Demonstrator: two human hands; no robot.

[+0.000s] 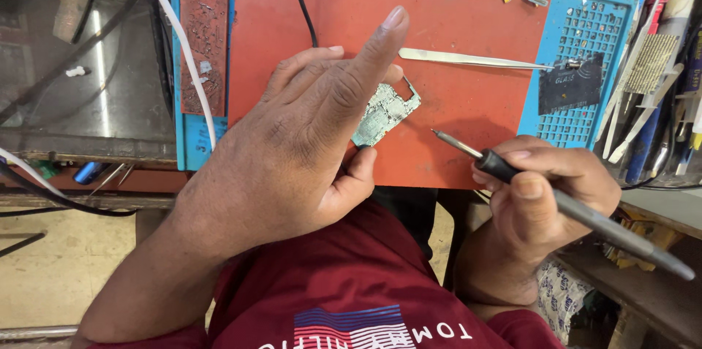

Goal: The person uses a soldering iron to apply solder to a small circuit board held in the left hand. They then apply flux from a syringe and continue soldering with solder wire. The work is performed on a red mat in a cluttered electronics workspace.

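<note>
Covering most of the bench, a flat orange-red rubber work mat (468,20) lies framed by a blue silicone tray (578,34) with a studded grid at far right. The left hand (307,137) spreads wide over the mat, forefinger raised, and hides much of a small pale green circuit board (387,111); its fingers seem to pin the board's left edge, though that contact is covered. The right hand (541,195), near right, closes round a grey metal soldering iron (526,181), tip just right of the board. Slim steel tweezers (468,58) lie farther off.
</note>
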